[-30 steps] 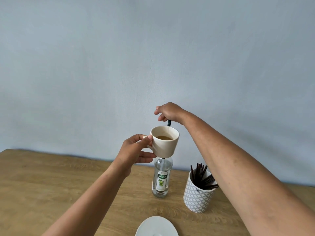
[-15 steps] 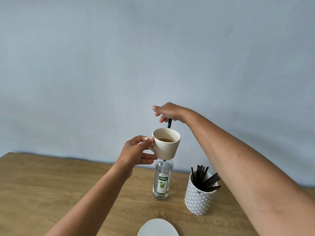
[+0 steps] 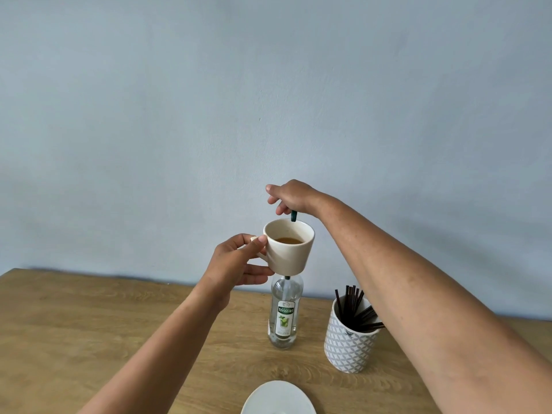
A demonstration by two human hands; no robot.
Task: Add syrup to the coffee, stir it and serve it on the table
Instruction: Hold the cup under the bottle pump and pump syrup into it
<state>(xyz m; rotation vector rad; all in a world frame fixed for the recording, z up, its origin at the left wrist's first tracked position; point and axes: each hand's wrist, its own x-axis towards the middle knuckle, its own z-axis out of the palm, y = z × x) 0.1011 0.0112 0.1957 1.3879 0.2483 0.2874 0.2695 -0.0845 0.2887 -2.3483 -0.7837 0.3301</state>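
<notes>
left hand (image 3: 236, 261) holds cup (image 3: 291, 256); right hand (image 3: 294, 195) grips pump (image 3: 294, 216)

Left tabletop (image 3: 89, 324): open wood, wide room for my left grip (image 3: 236, 261). Syrup bottle (image 3: 283, 318) stands beneath raised cup (image 3: 288, 252), blocks straight way down. Pump (image 3: 293, 216) under my right grip (image 3: 294, 197) hangs at cup's far rim. Stirrer pot (image 3: 348, 348) just right of bottle. Saucer (image 3: 277, 398) at near edge, open wood between it and bottle.

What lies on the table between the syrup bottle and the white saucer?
Nothing; the head view shows only bare table between syrup bottle and saucer.
</notes>
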